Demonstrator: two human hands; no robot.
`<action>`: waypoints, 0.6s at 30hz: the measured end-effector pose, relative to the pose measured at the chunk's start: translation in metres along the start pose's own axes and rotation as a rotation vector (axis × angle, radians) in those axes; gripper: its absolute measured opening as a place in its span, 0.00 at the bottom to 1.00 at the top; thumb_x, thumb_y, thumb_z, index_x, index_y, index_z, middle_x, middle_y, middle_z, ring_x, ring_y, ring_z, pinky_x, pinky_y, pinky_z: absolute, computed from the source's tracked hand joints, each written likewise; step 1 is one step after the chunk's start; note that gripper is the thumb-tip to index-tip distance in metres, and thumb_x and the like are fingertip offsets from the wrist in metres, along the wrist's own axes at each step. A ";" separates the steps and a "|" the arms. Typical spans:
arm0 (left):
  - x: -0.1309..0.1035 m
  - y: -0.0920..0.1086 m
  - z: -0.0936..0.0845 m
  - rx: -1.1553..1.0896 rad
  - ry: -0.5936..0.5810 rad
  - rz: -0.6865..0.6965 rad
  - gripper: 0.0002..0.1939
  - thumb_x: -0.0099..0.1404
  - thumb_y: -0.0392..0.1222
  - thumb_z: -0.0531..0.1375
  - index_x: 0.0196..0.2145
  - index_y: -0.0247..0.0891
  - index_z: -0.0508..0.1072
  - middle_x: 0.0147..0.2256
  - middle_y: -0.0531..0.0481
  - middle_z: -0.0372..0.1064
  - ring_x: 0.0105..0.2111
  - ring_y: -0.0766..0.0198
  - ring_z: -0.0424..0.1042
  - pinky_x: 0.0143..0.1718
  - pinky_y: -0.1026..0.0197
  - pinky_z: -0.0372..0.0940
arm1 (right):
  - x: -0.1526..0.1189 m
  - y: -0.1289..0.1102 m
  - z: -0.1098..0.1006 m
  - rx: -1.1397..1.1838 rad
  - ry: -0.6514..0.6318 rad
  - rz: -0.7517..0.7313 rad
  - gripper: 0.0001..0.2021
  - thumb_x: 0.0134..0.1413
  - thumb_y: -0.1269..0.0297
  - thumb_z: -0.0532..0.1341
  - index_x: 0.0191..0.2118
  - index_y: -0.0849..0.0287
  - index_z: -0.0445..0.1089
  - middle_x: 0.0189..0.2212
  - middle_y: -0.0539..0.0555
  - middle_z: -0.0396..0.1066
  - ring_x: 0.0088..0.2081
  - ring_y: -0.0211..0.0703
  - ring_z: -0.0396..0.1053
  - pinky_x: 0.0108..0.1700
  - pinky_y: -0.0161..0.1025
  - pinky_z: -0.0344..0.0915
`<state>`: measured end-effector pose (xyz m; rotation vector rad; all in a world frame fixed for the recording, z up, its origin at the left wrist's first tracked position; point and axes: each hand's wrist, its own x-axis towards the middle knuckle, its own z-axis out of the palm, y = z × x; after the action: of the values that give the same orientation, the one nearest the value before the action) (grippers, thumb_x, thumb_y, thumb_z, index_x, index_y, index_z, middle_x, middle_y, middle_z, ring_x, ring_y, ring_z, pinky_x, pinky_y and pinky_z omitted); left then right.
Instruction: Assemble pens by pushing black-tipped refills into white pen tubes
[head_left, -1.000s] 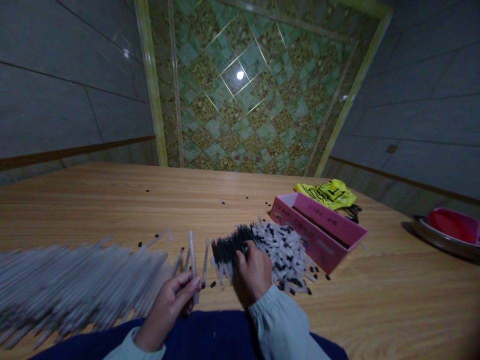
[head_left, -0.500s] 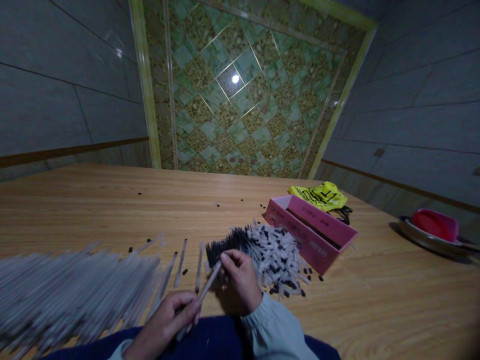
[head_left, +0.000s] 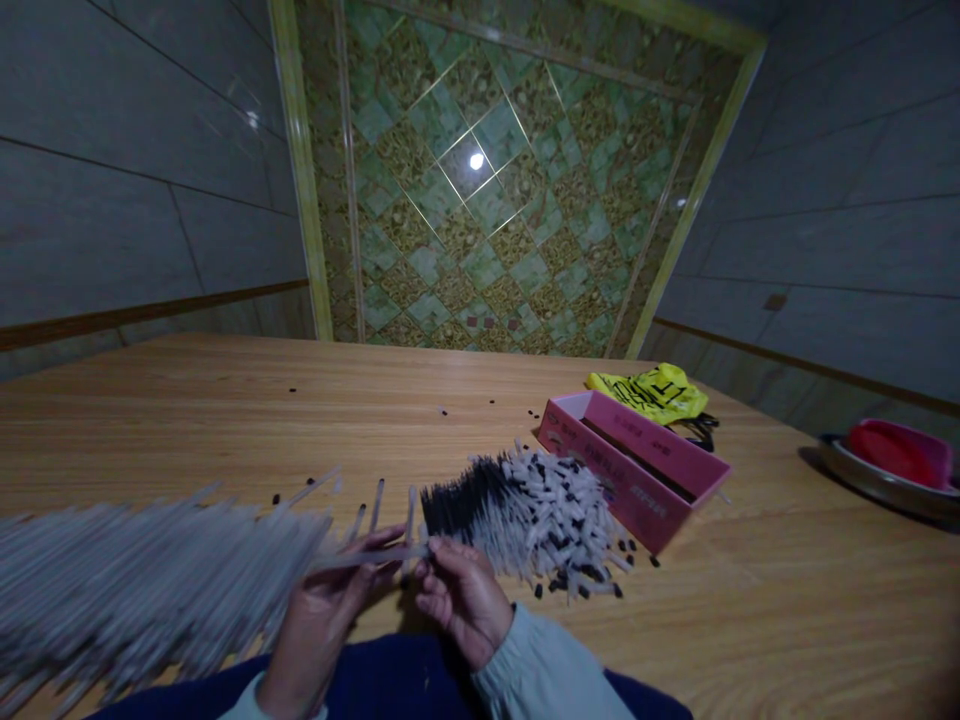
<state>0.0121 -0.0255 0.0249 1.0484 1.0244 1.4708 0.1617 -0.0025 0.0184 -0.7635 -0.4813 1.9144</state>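
Over at six o'clock on the desk, the right hand pinches one end of a pale tube, the left hand loosely gripping its length; heaped pieces lie at their two o'clock.

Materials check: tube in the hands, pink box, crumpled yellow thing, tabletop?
Tube: likely plastic, pale and semi-clear; blur hides its finish.
Pink box: probably cardboard, smooth and printed; thin flat walls with lettering.
Yellow thing: looks like thin plastic film, maybe a bag; creased folds, black print.
Tabletop: wood or wood-look laminate, smooth; grain shows, can't tell which.
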 end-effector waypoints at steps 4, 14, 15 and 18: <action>0.000 -0.009 -0.004 -0.001 0.120 0.045 0.12 0.50 0.48 0.66 0.30 0.37 0.77 0.36 0.43 0.77 0.39 0.52 0.75 0.43 0.54 0.69 | 0.001 0.008 -0.002 -0.053 -0.023 0.010 0.14 0.37 0.63 0.70 0.25 0.65 0.66 0.16 0.50 0.69 0.14 0.28 0.60 0.18 0.27 0.65; 0.015 -0.001 -0.024 -0.376 0.445 -0.106 0.17 0.39 0.47 0.71 0.25 0.34 0.74 0.25 0.50 0.76 0.28 0.65 0.75 0.30 0.69 0.69 | 0.004 0.009 -0.004 -0.204 0.026 -0.268 0.20 0.33 0.57 0.71 0.27 0.63 0.63 0.16 0.50 0.70 0.14 0.29 0.61 0.17 0.29 0.64; 0.015 -0.001 -0.024 -0.371 0.435 -0.106 0.18 0.38 0.47 0.71 0.26 0.34 0.74 0.25 0.50 0.76 0.28 0.65 0.75 0.30 0.69 0.69 | 0.006 0.007 -0.006 -0.218 0.036 -0.299 0.19 0.34 0.57 0.71 0.27 0.63 0.63 0.16 0.49 0.69 0.13 0.29 0.61 0.17 0.29 0.63; 0.013 -0.001 -0.020 -0.318 0.401 -0.117 0.19 0.40 0.49 0.71 0.28 0.34 0.74 0.26 0.50 0.76 0.30 0.64 0.74 0.31 0.67 0.70 | 0.012 0.000 -0.013 -0.276 0.079 -0.367 0.19 0.36 0.55 0.69 0.28 0.63 0.64 0.15 0.48 0.68 0.13 0.29 0.59 0.14 0.27 0.59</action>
<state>-0.0080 -0.0143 0.0196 0.4687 1.0602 1.7167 0.1669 0.0084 0.0052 -0.8573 -0.7895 1.4889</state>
